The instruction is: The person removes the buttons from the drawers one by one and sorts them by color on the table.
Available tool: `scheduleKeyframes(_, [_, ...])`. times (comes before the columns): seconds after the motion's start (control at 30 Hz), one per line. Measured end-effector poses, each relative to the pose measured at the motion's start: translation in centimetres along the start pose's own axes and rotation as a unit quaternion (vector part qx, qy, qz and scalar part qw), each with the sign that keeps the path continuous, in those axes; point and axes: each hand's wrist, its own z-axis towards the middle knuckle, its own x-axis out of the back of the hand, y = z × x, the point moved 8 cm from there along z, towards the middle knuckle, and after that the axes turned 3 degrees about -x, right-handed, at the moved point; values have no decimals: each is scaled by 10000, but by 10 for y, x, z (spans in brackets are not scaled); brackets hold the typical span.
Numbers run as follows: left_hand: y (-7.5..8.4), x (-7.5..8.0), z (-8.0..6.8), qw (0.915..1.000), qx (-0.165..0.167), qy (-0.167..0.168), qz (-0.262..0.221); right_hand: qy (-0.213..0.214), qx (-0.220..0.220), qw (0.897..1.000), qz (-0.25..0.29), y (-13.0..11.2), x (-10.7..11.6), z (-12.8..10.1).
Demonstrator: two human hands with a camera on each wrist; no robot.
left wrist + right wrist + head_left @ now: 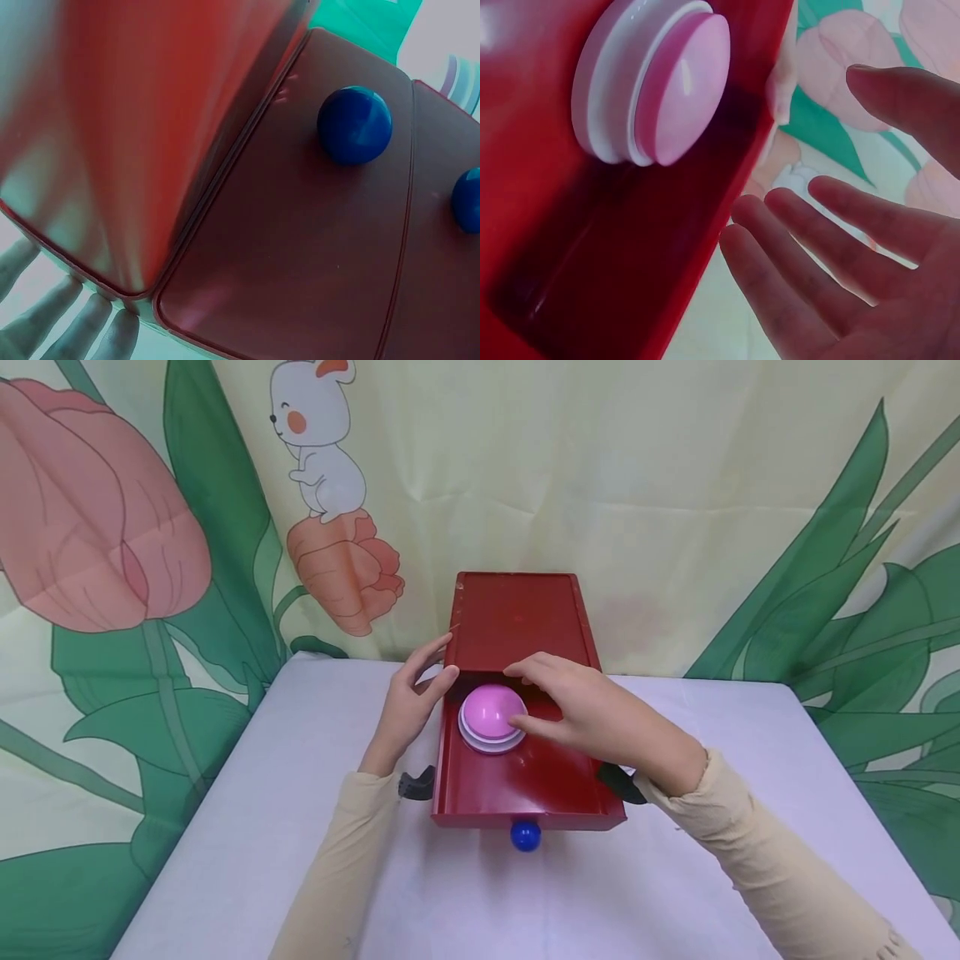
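Observation:
A red cabinet (pixel 517 610) stands on the white table with its drawer (pixel 525 785) pulled out toward me. A pink dome on a white base (pixel 491 718) lies in the drawer, also seen in the right wrist view as the pink dome (pixel 675 90). My right hand (pixel 534 697) hovers over the drawer beside the dome, fingers (pixel 817 247) spread and straight, holding nothing. My left hand (pixel 442 662) rests flat against the cabinet's left side, its fingers (pixel 67 330) straight. A blue knob (pixel 525 835) sticks out of the drawer front.
The white table (pixel 262 827) extends to both sides of the cabinet. A printed cloth with tulips and a rabbit (pixel 315 443) hangs close behind it. In the left wrist view a second blue knob (pixel 469 199) shows beside the first blue knob (pixel 354 124).

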Motion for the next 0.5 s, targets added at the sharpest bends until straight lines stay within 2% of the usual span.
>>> scheduleKeyframes(0.5, [0,0,0,10000,-55,7,-61,-258,27,9995,-186,-2,-21,11])
